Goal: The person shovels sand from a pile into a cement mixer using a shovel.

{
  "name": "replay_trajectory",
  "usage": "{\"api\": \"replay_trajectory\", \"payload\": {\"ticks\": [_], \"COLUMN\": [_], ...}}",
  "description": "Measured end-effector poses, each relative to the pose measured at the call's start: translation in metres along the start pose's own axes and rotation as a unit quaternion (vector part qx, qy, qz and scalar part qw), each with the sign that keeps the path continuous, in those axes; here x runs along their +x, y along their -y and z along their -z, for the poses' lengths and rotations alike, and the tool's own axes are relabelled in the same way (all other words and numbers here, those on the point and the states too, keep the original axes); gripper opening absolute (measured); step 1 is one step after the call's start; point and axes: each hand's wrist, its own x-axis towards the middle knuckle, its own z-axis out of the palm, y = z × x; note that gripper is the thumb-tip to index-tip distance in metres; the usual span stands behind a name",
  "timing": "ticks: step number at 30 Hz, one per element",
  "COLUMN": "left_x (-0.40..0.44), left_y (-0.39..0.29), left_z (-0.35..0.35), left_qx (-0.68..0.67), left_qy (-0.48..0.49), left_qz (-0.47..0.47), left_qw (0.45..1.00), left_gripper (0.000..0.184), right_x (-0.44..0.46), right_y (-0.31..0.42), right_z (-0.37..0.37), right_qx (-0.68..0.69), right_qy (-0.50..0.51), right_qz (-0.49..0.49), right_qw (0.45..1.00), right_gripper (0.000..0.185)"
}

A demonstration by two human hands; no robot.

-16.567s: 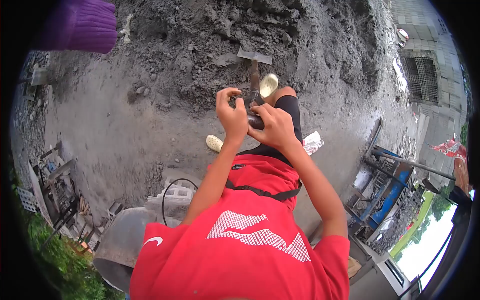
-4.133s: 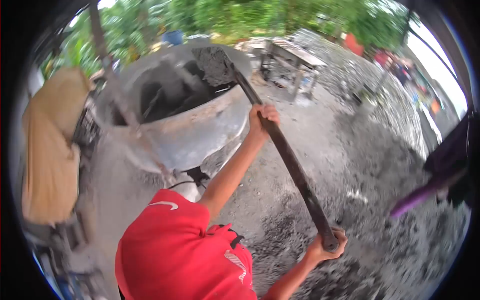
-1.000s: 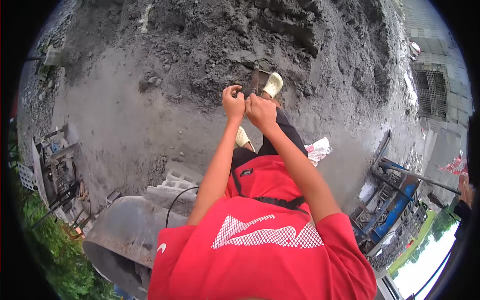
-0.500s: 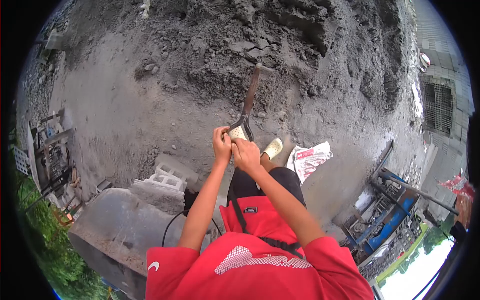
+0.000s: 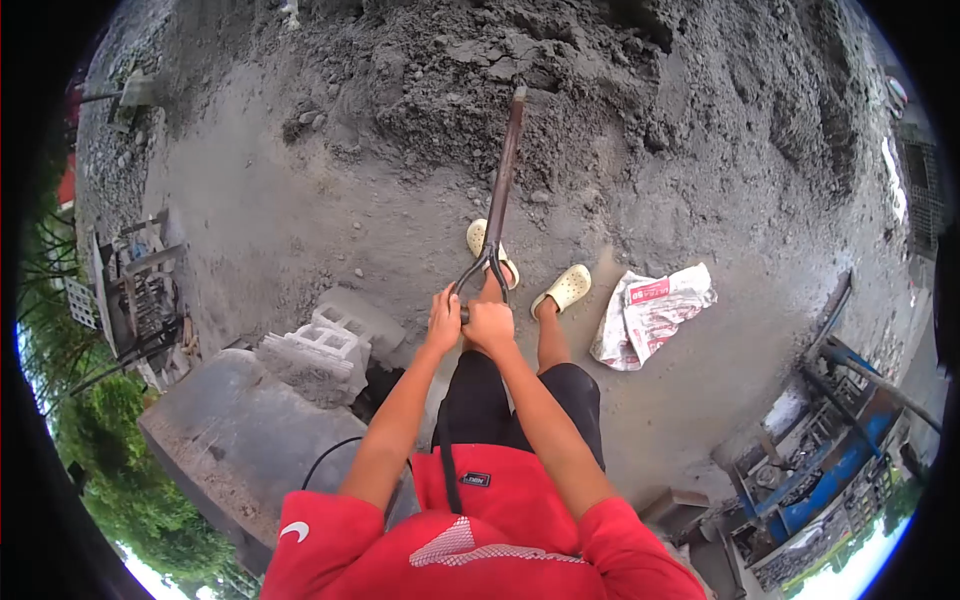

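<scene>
A shovel (image 5: 507,165) with a brown shaft and a dark Y-shaped handle runs away from me toward the grey sand (image 5: 450,105); its blade is hidden in the pile. My right hand (image 5: 488,325) is wrapped around the crossbar of the handle. At the left end of the same crossbar, my left hand (image 5: 443,320) has its fingers closed against the grip. Below the handle, my feet in cream clogs (image 5: 568,287) stand apart on the ground.
A white sack with red print (image 5: 650,315) lies right of my feet. Hollow concrete blocks (image 5: 325,345) sit by a grey metal container (image 5: 240,420) at left. A blue metal frame (image 5: 825,455) stands at right, a wooden stand (image 5: 145,295) at far left.
The shovel's handle has come down and nearer to my body, with both hands on it. My right hand has closed fully around the crossbar, and my view has shifted slightly.
</scene>
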Motion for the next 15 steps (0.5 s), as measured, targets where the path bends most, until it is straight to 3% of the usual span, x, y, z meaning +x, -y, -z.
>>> {"api": "replay_trajectory", "payload": {"ticks": [1, 3, 7, 10, 13, 15], "left_x": [-0.001, -0.007, 0.015, -0.008, -0.031, -0.049], "left_y": [-0.009, -0.052, -0.088, -0.083, -0.054, -0.057], "left_z": [0.0, 0.009, -0.041, -0.102, -0.16, -0.17], "left_qx": [0.072, 0.212, 0.243, 0.155, 0.109, 0.075], "left_qy": [0.007, 0.024, 0.002, 0.013, -0.111, -0.051], "left_qz": [-0.031, -0.089, -0.103, -0.052, -0.182, -0.105], "left_qw": [0.997, 0.973, 0.965, 0.986, 0.971, 0.99], "left_gripper": [0.046, 0.049, 0.051, 0.047, 0.041, 0.041], "right_x": [-0.007, -0.016, -0.034, -0.053, -0.078, -0.092], "right_y": [-0.006, -0.025, -0.053, -0.095, -0.135, -0.147], "right_z": [0.0, 0.001, 0.005, -0.006, 0.0, -0.003], "right_qx": [0.011, 0.02, 0.018, 0.027, 0.0, -0.014], "right_qy": [-0.063, -0.088, -0.119, -0.147, -0.134, -0.158], "right_qz": [0.0, 0.008, 0.0, -0.003, -0.011, -0.014], "right_qw": [0.998, 0.996, 0.993, 0.989, 0.991, 0.987], "right_gripper": [0.016, 0.014, 0.014, 0.015, 0.014, 0.013]}}
